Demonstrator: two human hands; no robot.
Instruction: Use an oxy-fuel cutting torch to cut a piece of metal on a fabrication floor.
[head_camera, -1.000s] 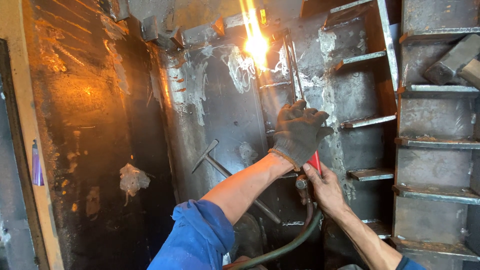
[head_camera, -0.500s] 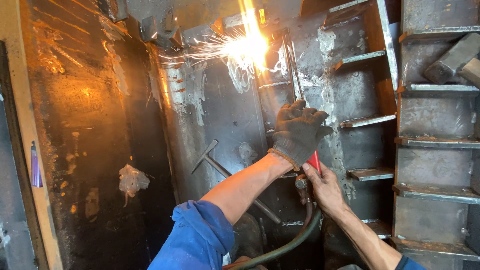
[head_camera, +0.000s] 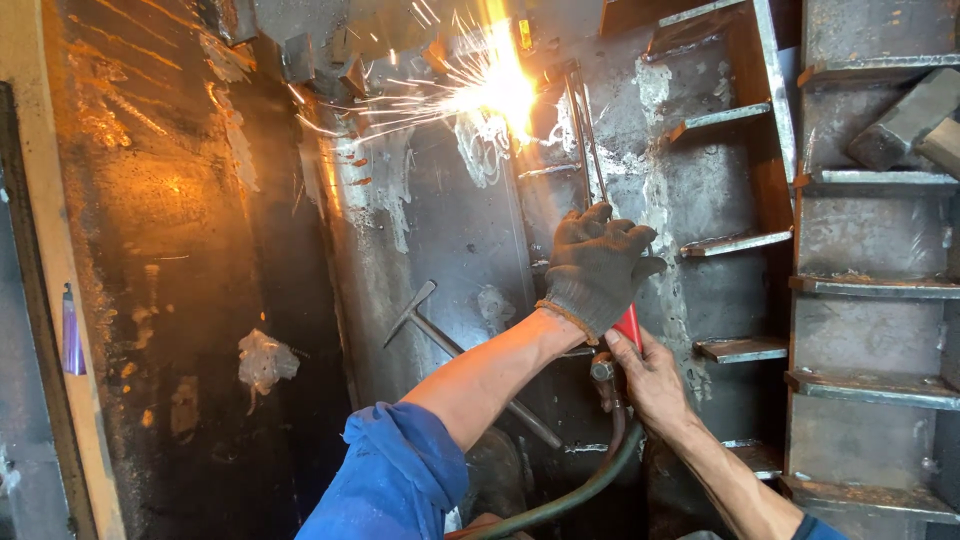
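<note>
Two hands on one cutting torch (head_camera: 585, 150): gloved left hand (head_camera: 597, 268) closed round the long thin tubes just right of centre frame, bare right hand (head_camera: 650, 385) directly below it, curled shut on the red-handled grip (head_camera: 629, 326) where the green hose (head_camera: 560, 500) joins. Torch running up and slightly left to the flame and spark burst (head_camera: 495, 85) at top centre, against the grey steel plate (head_camera: 430, 230). Judged best done slowly: keep both grips firm, steer from the upper hand, steady from the lower, hold the tip at an even stand-off so the cut stays narrow. Worth watching the sparks, thrown left toward the dark rusty wall (head_camera: 150, 250) at frame left, and the bare forearm under them. Keep the hose hanging free at bottom centre, clear of the hot metal and of the chipping hammer (head_camera: 425, 310) leaning against the plate left of the arms. Welded steel steps (head_camera: 735, 240) at right, well clear of the flame
</note>
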